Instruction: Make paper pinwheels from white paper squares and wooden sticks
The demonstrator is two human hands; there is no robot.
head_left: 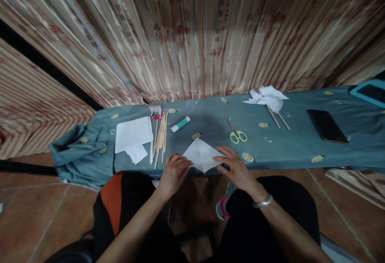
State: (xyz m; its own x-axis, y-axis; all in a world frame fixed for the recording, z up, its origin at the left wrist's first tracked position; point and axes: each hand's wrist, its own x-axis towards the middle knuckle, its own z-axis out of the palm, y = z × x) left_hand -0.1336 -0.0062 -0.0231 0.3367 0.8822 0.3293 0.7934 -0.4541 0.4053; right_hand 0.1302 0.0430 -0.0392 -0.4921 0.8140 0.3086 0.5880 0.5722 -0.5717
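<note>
A square sheet of white paper point(201, 152) with crease lines is held corner-on at the front edge of the cloth-covered table. My left hand point(175, 171) pinches its left corner. At the opposite corner, my right hand point(236, 164) grips the paper between thumb and fingers. Beyond the sheet lie green-handled scissors point(237, 136), blades pointing away, and a glue stick point(181, 124) with a green label. Left of the glue stick are several wooden sticks point(161, 138) in a loose bundle.
Further left sit a stack of white paper point(134, 134), a smaller paper piece point(137, 153) and a small box of metal pins point(156, 112). White paper pinwheels point(267, 96) on sticks lie back right, near a black phone point(327, 125). A blue-framed device point(369, 92) is at the far right.
</note>
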